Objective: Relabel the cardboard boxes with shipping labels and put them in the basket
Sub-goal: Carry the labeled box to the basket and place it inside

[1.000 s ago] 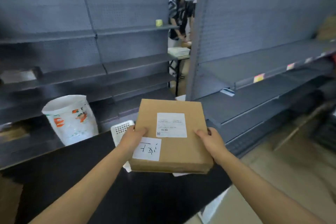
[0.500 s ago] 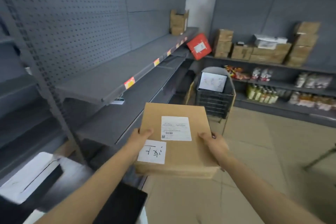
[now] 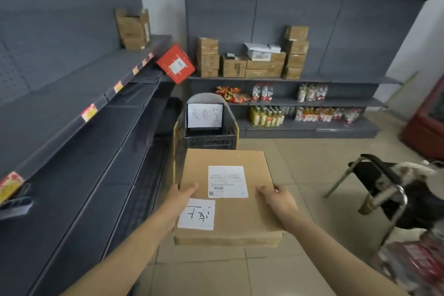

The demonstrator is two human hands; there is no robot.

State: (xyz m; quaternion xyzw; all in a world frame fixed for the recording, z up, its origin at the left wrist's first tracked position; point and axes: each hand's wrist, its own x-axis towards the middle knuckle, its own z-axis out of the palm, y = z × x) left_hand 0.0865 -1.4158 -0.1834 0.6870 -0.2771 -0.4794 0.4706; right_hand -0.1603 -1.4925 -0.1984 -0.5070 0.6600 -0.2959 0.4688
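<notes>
On the left run grey shelves, bare but for price tags and a few cartons at the far end. The left hand grips the left edge of a flat cardboard box, thumb on top; the box is carried level in the air, clear of any surface. Its top bears a handwritten white slip and a printed shipping label — so the relabelling of this one looks done. Just beyond its far edge stands the dark basket with a handwritten sign; the box is not yet in it, so the drop remains. The right hand clamps the right edge likewise. Further right stands a chair.
</notes>
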